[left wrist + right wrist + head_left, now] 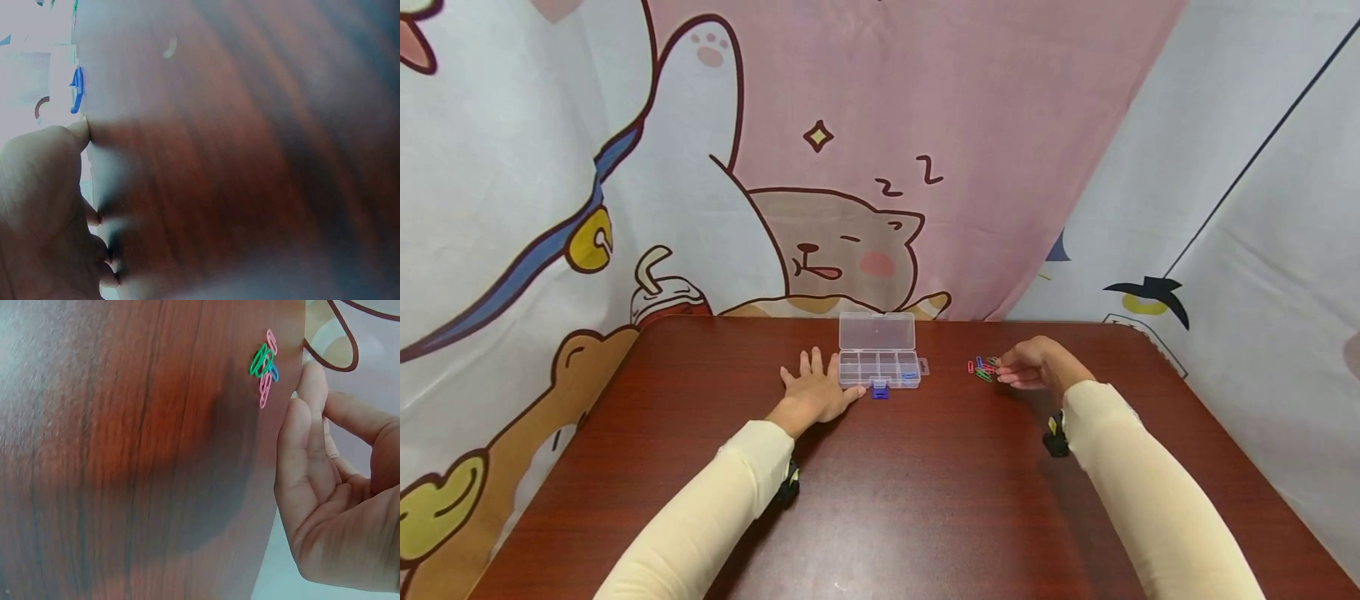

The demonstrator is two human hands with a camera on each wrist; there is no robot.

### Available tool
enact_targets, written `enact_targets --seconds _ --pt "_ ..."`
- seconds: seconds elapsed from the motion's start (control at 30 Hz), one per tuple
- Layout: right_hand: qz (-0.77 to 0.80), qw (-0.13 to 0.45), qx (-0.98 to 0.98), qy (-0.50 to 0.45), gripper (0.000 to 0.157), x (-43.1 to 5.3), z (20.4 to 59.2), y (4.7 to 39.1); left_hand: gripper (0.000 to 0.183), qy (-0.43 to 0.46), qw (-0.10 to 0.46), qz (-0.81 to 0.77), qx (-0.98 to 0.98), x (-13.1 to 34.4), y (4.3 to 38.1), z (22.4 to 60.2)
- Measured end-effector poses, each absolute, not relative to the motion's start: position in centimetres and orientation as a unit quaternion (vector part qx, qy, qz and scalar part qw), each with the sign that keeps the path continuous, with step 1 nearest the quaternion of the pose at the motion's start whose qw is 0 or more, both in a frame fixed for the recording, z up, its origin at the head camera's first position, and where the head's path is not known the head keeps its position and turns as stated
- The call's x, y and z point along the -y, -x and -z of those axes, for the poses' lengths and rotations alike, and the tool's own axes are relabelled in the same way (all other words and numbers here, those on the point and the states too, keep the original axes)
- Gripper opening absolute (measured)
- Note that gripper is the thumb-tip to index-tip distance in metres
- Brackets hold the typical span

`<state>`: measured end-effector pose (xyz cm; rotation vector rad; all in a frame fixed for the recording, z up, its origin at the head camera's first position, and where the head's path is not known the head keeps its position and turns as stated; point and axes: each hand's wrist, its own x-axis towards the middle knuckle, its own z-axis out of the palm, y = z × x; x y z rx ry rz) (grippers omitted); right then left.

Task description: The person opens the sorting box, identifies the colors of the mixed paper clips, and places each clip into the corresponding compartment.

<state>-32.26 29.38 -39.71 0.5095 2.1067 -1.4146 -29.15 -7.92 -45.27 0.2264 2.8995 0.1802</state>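
A clear plastic compartment box [859, 379] stands with its lid [877, 332] raised behind it. Blue paper clips [909, 376] lie in its front right compartment. My left hand [817, 393] is flat on the table with spread fingers, its thumb at the box's front left corner. To the right of the box is a small pile of pink, green and blue paper clips [265, 372]. My right hand [1033, 364] is at the right side of this pile, fingers bent and thumb near the index finger. Its fingertips are partly hidden, so whether a clip is between them is unclear.
The brown wooden table [917, 500] reaches back to a cartoon-printed cloth [1000, 125]. A blue latch [880, 392] hangs from the box's front edge, and a clear tab [923, 367] sticks out on its right side.
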Motion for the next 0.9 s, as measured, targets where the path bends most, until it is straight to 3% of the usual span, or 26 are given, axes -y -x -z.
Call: enact_targets --seconds 0.3,0.9 --pt "0.525 0.298 -0.773 -0.195 0.017 -29.0 40.2 32.1 0.092 -0.076 0.119 -0.061 -0.988 8.1 29.1 45.5" --pt "0.506 0.282 -0.797 -0.172 0.019 -28.0 39.0 32.2 0.093 -0.077 0.117 -0.069 -0.988 8.1 29.3 45.4"
